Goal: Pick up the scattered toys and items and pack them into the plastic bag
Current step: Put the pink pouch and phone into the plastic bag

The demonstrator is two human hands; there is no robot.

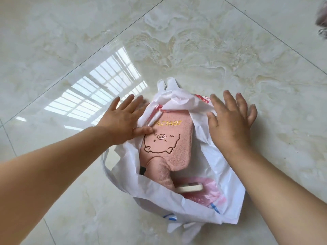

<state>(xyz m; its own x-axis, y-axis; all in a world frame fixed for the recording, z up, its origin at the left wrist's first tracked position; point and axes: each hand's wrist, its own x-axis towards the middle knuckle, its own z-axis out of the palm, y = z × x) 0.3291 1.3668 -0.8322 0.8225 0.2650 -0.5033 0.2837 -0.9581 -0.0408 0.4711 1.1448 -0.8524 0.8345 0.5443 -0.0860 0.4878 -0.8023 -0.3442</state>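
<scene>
Two hands hover over one white plastic bag (228, 197) lying open on the marble floor (70, 41), and this single head view is all we have. Our left hand (122, 119) has its fingers (130, 100) spread straight, the thumb resting on the pink plush pig pouch (166, 147) at the bag's left edge. Our right hand (231, 121) is also spread flat, fingers apart, over the bag's right rim; we cannot tell whether it touches the plastic. Neither hand grips anything.

The pouch lies inside the bag's mouth, with a cream flat piece (190, 188) and a pink film wrapper (203, 191) below it.

The risk we judge from here: the bag is thin and gapes wide, so lifting it by one side could tip the pouch out, and the slippery tile would let the whole bundle slide.

Our count: one bag, one pouch, one cream piece, one pink wrapper. Something blurred sits at the top right corner, too unclear to name.
</scene>
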